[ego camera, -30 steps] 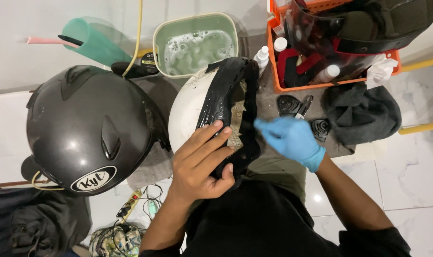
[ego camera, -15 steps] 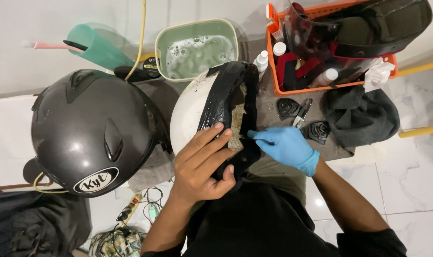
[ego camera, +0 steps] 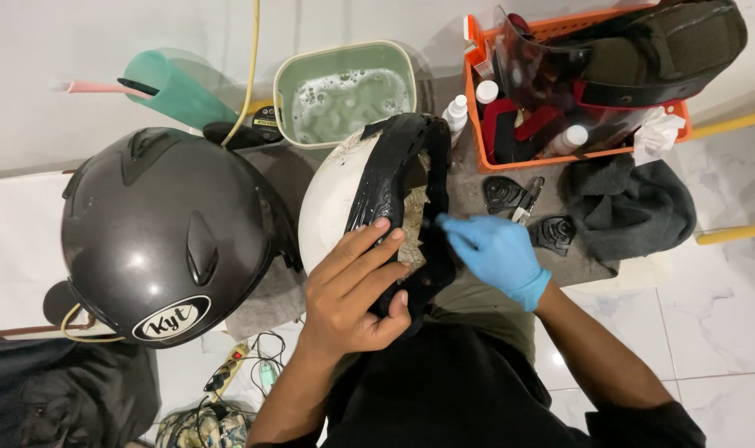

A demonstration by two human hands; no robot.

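Gripping the white helmet liner (ego camera: 336, 203) from below, the bare left hand (ego camera: 356, 290) has its fingers spread over the black rim padding (ego camera: 402, 178) and its thumb curled under the edge, so the piece is tilted up over the person's lap. Just to the right, the right hand (ego camera: 498, 253), in a blue glove, has its fingers pinched together at the liner's inner edge, touching the worn, pale lining (ego camera: 412, 224); whether it holds a small tool there is too small to tell.

Left of the bare hand sits a dark grey full-face helmet (ego camera: 166, 228), close beside the liner. Beyond both hands stands a green basin of soapy water (ego camera: 344, 95), and left of that a teal plastic cup (ego camera: 178, 87) lying on its side. Beyond the gloved hand is an orange crate (ego camera: 477, 108) holding spray bottles and a dark visor (ego camera: 576, 58). Near the gloved hand's far side lie small black helmet parts (ego camera: 552, 232) and a crumpled dark cloth (ego camera: 630, 207).
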